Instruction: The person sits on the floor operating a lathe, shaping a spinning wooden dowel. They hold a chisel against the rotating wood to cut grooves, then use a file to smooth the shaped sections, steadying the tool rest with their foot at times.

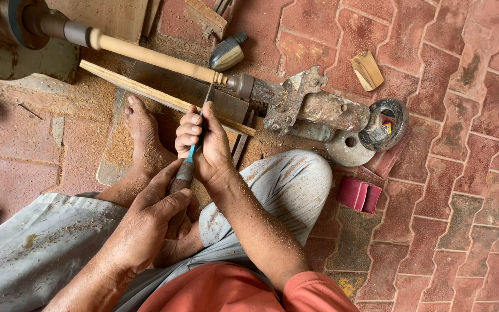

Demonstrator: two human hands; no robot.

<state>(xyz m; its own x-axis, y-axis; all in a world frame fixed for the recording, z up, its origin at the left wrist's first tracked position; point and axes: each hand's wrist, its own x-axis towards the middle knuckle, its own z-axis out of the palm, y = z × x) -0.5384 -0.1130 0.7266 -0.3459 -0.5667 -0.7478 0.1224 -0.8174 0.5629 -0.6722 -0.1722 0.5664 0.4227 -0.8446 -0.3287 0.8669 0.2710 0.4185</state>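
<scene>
Far left: a dark round lathe head (21, 23) with a metal collar, gripping the end of a pale wooden spindle (151, 56) that slants down to the right. Just below the spindle: a long flat wooden slat (163, 98) lying roughly parallel to it, over a grey metal plate (174, 86) dusted with sawdust. Bare foot (142, 136) planted on the sawdust beside the slat, toes up against it. Lower left: grey trousers speckled with shavings, one knee to either side. Left hand (151, 225) wrapped closed around the dark lower handle of a turning chisel (194, 144), thumb lying along it. Right hand (203, 144) curled tight around the chisel higher up, over a blue stretch of the shaft, fingers folded in, knuckles near the slat. Thin blade rising from that fist across the slat, tip touching the spindle close to its grooved right end. Above the spindle: a dark rounded tool handle (226, 53) lying on the bricks. Right of the blade tip: a rusty tailstock (319, 107) holding the spindle's end, finished by a dark ring-shaped handle (385, 124). Small pale wood offcut (367, 69) on the red paving (469, 173) above. Folded red piece (359, 195) beside the right knee. Orange sleeve at the bottom edge.
</scene>
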